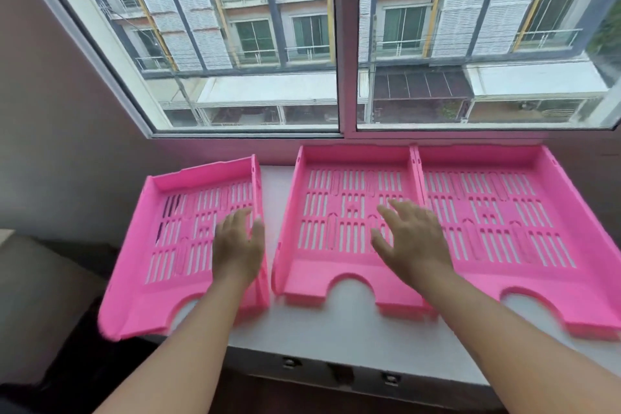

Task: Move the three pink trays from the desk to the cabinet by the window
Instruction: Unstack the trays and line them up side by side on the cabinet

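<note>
Three pink slotted trays lie side by side on the white cabinet top [336,333] under the window. The left tray [141,265] sits skewed, with its left side hanging past the cabinet's left edge. The middle tray [322,282] and the right tray [504,265] touch along their sides and stand against the wall. My left hand [239,245] hovers over the left tray's right wall, fingers apart, holding nothing. Spread open and empty, my right hand [413,242] is above the right part of the middle tray.
A large window [347,44] with a centre frame rises right behind the trays. A brown wall [50,144] closes the left side. Dark furniture [40,296] lies lower left, below the cabinet's edge. The cabinet front [339,373] shows small metal fittings.
</note>
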Demonstrator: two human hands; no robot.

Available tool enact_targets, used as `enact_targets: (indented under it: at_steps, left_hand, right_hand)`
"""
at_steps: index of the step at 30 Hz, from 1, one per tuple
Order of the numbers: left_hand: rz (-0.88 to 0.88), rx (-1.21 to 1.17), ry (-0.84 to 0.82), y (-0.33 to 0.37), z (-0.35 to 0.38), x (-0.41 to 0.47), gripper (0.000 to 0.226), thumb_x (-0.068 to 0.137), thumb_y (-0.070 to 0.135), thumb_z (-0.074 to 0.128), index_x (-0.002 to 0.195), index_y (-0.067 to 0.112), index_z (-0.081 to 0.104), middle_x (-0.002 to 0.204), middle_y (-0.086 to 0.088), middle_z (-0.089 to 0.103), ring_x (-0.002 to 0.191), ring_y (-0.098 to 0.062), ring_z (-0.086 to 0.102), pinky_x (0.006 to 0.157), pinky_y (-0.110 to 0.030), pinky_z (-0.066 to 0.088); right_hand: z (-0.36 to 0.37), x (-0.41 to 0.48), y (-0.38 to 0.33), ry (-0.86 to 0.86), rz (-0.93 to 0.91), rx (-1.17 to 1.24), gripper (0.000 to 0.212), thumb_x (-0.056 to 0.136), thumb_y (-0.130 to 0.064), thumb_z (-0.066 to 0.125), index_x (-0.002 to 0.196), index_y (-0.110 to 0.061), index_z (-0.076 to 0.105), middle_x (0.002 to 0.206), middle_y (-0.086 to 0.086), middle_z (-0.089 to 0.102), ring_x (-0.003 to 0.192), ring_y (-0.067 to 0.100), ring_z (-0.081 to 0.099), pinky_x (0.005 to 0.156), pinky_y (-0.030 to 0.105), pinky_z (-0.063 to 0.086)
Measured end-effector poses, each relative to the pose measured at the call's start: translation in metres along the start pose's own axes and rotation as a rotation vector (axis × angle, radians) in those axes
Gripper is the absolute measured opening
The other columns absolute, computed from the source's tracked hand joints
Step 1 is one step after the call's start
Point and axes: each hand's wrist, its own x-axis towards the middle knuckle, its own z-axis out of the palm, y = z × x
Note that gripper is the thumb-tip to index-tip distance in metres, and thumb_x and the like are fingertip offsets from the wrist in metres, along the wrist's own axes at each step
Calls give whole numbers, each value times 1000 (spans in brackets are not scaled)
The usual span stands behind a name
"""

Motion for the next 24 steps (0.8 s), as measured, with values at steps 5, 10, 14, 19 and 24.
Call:
enact_targets:
  at_steps: [5,10,14,19,24]
  left_hand:
    - [0,194,-238,-60,11,23,53,97,41,31,147,25,36,158,-7,32,146,-29,25,119,-51,18]
    - [119,241,-310,-65,24,38,60,91,45,21,147,32,36,162,-4,20,150,-26,10,120,-47,2]
    - [246,219,-422,-62,29,51,54,95,44,24,148,35,32,163,0,14,151,-21,4,121,-44,-3]
    - [369,263,-454,-47,41,68,50,98,35,32,148,36,33,163,0,13,151,-21,3,122,-43,-2]
    - [375,358,-484,-45,43,76,51,100,38,25,151,37,23,164,0,4,151,-22,-2,122,-46,-2]
  right_hand:
    - [41,16,-34,-213,162,-47,64,92,-57,31,151,-38,19,163,5,16,149,32,10,120,52,10]
    - [70,20,-44,-280,265,-86,69,90,-67,20,152,-42,6,165,5,-5,150,35,-6,119,55,-4]
    - [79,17,-45,-267,273,-121,70,88,-69,13,152,-43,-1,164,4,-12,149,33,-11,119,56,-4]
    - [81,19,-46,-272,279,-135,71,88,-70,10,152,-44,-4,163,3,-16,149,31,-14,118,56,-5]
    - [78,25,-52,-335,299,-114,70,90,-68,12,151,-43,-11,161,1,-24,146,30,-24,117,58,-10]
